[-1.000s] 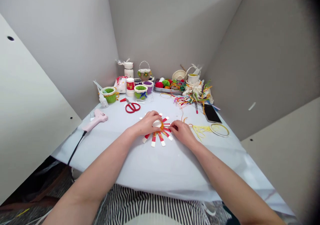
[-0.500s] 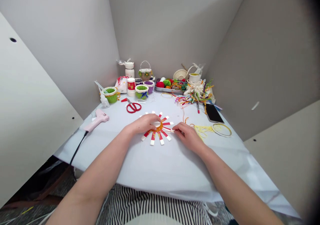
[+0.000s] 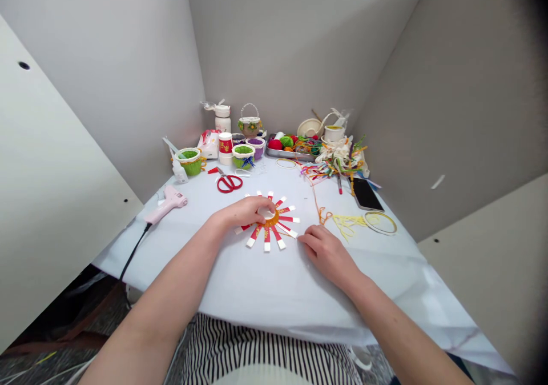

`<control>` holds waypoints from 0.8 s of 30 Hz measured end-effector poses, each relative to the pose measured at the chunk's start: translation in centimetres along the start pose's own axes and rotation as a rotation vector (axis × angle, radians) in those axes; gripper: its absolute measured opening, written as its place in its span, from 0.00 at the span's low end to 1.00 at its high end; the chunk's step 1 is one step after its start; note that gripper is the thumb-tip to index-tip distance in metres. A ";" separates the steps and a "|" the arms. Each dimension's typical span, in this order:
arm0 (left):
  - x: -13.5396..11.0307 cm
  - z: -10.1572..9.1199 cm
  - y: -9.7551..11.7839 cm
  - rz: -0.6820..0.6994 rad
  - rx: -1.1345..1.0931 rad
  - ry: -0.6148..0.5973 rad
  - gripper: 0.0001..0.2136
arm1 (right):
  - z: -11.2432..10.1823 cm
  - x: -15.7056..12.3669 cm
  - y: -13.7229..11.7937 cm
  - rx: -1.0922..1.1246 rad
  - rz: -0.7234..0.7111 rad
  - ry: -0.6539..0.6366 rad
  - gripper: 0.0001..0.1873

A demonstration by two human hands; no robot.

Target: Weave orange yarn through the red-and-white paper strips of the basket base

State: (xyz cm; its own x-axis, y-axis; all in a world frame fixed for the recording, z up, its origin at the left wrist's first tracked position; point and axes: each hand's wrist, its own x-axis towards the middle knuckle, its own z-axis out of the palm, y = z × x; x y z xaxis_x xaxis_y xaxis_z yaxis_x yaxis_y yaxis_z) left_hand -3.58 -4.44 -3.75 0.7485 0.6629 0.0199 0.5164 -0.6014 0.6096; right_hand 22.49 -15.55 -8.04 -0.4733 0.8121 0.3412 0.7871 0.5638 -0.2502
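Hands: left hand [image 3: 244, 213] presses palm-down on a flat red-and-white paper-strip sunburst [image 3: 267, 239], right hand [image 3: 325, 253] loosely curled, empty, just beside; every strip lies spread, none bent up.

1. A pink hot glue gun [image 3: 168, 205] is lying at 9 o'clock, its black cord [image 3: 135, 253] trailing over the table's edge.
2. Red-handled scissors [image 3: 228, 183] are resting at 11 o'clock.
3. A small handled basket [image 3: 249, 125] is standing at 12 o'clock beside green-filled woven cups [image 3: 243, 156].
4. A metal tray [image 3: 291, 156] is holding yarn balls [image 3: 276, 144] at 12 o'clock.
5. A tangle of colored ribbons [image 3: 338, 165] is spilling out at 1 o'clock.
6. A black smartphone [image 3: 367, 194] is lying at 2 o'clock.
7. Yellow yarn [image 3: 346, 224] is trailing toward a thin hoop [image 3: 379, 223] at 3 o'clock.
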 end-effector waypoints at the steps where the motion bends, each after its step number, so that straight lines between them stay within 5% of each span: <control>1: 0.0 0.0 0.1 -0.001 -0.003 -0.005 0.16 | 0.0 0.3 0.1 -0.011 0.031 0.008 0.14; 11: 0.0 -0.1 0.3 -0.015 0.009 -0.003 0.16 | -0.4 5.6 3.1 0.154 0.153 -0.117 0.07; 15: -0.1 0.0 0.1 -0.006 0.017 0.008 0.16 | 0.8 7.6 3.3 0.042 0.225 0.008 0.07; 24: -0.1 0.7 0.6 -0.001 0.058 0.101 0.16 | 2.0 6.9 3.0 0.128 0.234 0.039 0.06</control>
State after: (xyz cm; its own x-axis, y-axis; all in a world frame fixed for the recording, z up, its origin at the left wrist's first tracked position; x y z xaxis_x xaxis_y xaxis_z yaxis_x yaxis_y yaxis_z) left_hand -2.98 -5.18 -3.93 0.7038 0.7032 0.1009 0.5427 -0.6238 0.5625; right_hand 20.79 -7.96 -8.24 -0.2673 0.9176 0.2943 0.8157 0.3781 -0.4378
